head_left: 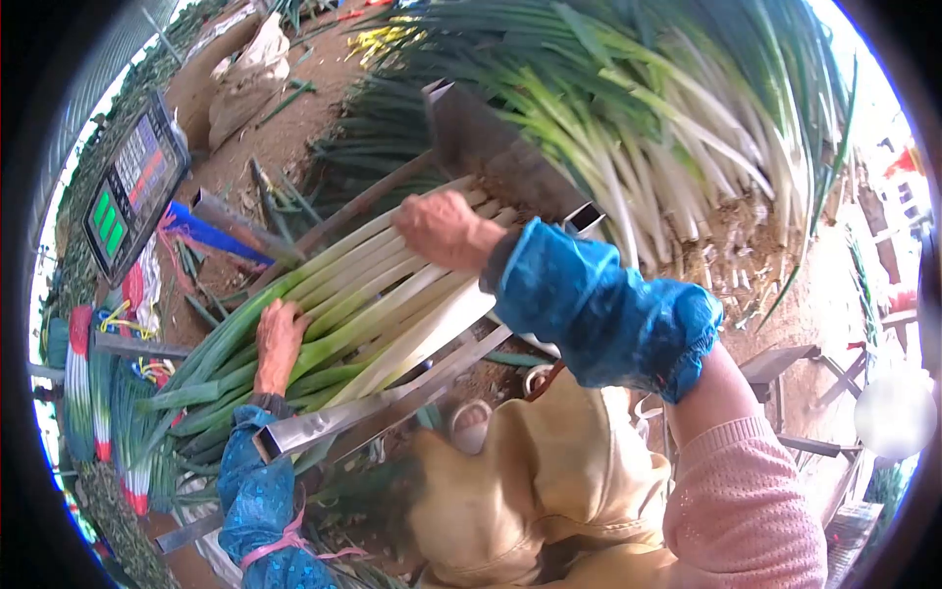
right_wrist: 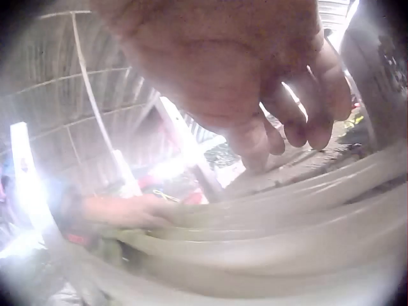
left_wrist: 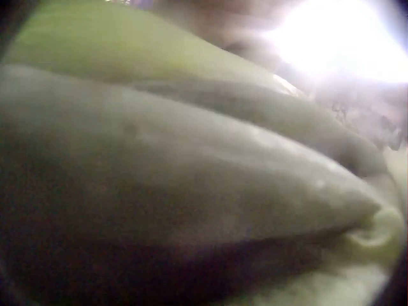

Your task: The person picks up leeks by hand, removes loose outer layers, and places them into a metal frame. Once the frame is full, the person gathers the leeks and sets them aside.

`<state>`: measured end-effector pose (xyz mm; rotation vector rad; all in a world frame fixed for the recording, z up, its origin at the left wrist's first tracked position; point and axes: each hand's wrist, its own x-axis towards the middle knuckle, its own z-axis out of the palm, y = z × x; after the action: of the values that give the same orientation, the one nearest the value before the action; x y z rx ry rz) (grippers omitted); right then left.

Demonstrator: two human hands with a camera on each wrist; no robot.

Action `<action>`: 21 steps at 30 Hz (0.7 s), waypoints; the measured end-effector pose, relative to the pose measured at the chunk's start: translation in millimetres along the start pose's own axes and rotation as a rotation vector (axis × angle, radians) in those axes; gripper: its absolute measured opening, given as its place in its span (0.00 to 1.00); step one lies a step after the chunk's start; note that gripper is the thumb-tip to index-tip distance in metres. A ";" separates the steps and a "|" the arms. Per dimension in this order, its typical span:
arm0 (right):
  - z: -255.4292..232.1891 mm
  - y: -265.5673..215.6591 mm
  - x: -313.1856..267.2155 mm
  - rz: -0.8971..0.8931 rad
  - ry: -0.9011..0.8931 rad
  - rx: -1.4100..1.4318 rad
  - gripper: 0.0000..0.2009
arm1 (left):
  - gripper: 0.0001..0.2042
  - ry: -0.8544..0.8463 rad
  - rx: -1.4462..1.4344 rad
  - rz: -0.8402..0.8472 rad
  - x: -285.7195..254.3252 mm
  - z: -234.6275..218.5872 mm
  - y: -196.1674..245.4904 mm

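Long green-and-white stalks (head_left: 378, 280) lie side by side across a metal frame (head_left: 343, 412), their root ends against an upright metal plate (head_left: 500, 147). The left hand (head_left: 280, 339) rests on the green part of the stalks with its fingers relaxed. The right hand (head_left: 446, 228) is over the white part near the root ends. In the right wrist view, the right hand (right_wrist: 236, 70) hangs above the pale stalks (right_wrist: 287, 236), fingers bent loosely downward and holding nothing. Pale stalks (left_wrist: 191, 159) fill the left wrist view closely; the left hand cannot be made out there.
A large pile of similar stalks (head_left: 687, 128) lies beyond the frame at the upper right. A scale display (head_left: 132, 191) with green digits stands at the left. Bundles with red and white bands (head_left: 78, 383) are at the far left. The person's knees (head_left: 530, 471) are below the frame.
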<state>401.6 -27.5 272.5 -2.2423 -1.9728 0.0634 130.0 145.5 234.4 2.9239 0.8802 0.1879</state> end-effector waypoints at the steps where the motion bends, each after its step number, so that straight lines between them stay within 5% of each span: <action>1: -16.8 -7.7 -13.1 -0.012 -0.046 0.043 0.06 | 0.08 -0.068 -0.038 -0.040 0.2 -2.5 -4.0; 4: -71.5 -12.3 -73.3 -0.028 0.072 0.204 0.10 | 0.15 -0.223 -0.436 -0.229 -5.7 -23.9 -10.0; 6: -95.2 6.5 -118.6 0.009 0.165 0.309 0.13 | 0.19 -0.134 -0.565 -0.263 -21.1 -47.6 -12.9; 8: -74.6 60.7 -162.7 -0.076 0.450 0.307 0.16 | 0.17 -0.043 -0.677 -0.257 -39.9 -62.7 -34.8; 11: -107.9 91.8 -230.5 0.172 0.395 -0.010 0.18 | 0.14 0.181 -0.589 -0.264 -83.0 -110.4 -30.4; 14: -116.2 140.4 -276.7 0.553 0.309 -0.014 0.20 | 0.14 0.325 -0.458 -0.337 -130.4 -154.8 -12.5; 16: -95.4 189.8 -307.6 0.617 0.439 -0.092 0.22 | 0.14 0.467 -0.460 -0.393 -155.5 -170.9 0.6; 18: -104.0 207.6 -318.6 0.767 0.353 -0.084 0.29 | 0.11 0.618 -0.574 -0.371 -171.9 -185.7 34.1; 21: -113.0 224.3 -317.9 0.772 0.369 -0.189 0.35 | 0.14 0.581 -0.453 -0.292 -188.1 -200.0 78.6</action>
<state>595.0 -378.9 329.7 -2.7452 -0.8944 -0.4282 -11.0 -15.5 423.6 2.3041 1.1302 1.0886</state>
